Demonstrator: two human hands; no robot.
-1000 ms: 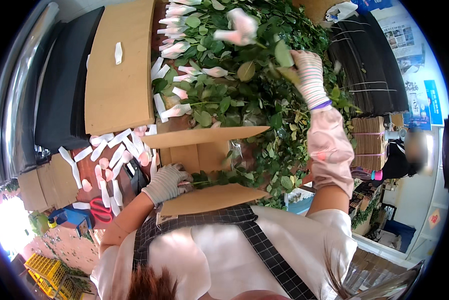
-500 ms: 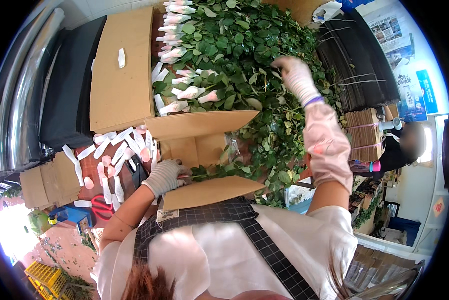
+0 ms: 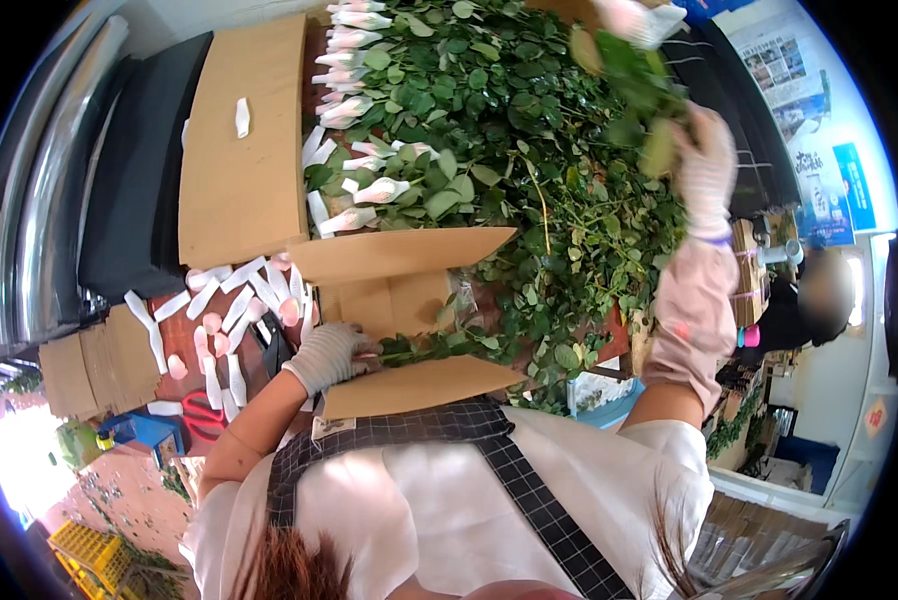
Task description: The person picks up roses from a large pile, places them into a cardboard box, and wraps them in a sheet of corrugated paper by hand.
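My gloved left hand (image 3: 334, 355) is closed on leafy stems (image 3: 414, 348) lying inside an open brown cardboard wrapper (image 3: 389, 300), at its left end. My gloved right hand (image 3: 699, 150), in a pink sleeve, is raised at the upper right, shut on a leafy rose (image 3: 629, 75) with a blurred pale pink head. A large pile of leafy roses (image 3: 489, 100) fills the back of the table, many heads in white mesh sleeves. Loose white sleeves (image 3: 155, 342) and pink heads or petals (image 3: 178, 366) lie left of the wrapper.
Flat cardboard (image 3: 239, 180) and black sheet stacks (image 3: 139, 170) stand at the left. Red scissors (image 3: 205, 410) lie at the table's left. Black stacks (image 3: 769, 190) line the right. Another person (image 3: 814, 300) is at the far right. Yellow crates (image 3: 84, 550) sit lower left.
My right hand has moved right and now lifts a rose from the pile, where half a second ago no raised flower showed in it. My left hand stays at the wrapper.
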